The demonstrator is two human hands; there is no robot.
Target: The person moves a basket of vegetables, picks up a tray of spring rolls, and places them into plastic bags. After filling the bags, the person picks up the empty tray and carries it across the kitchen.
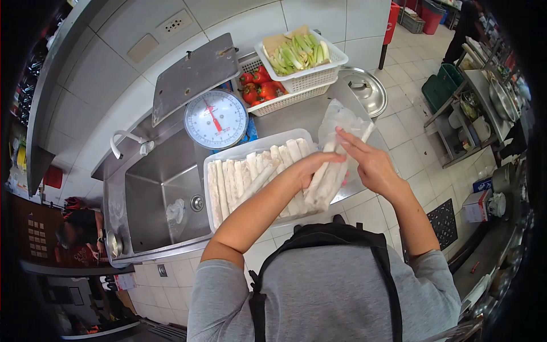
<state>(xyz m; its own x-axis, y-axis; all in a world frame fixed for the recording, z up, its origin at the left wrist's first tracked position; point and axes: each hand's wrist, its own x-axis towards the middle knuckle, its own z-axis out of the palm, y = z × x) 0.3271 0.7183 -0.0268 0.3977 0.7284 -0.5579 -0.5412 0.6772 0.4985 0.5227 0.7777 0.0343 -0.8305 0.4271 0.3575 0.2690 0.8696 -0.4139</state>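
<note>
The left hand (317, 164) is apparently clamping fingers on a bag (338, 116) of pale rolls (326, 183); the right hand (373, 165) is touching it, fingers apart.

A clear, crinkled plastic bag (335, 118) with long, pale rolls (327, 187) inside is tilted over the right end of a translucent white tub (256, 145). The left hand (317, 166) grips its side; the right hand (369, 162) touches it with extended fingers. In the tub, whitish sticks (230, 176) lie side by side, one loose stick (257, 183) slanting across them.
</note>
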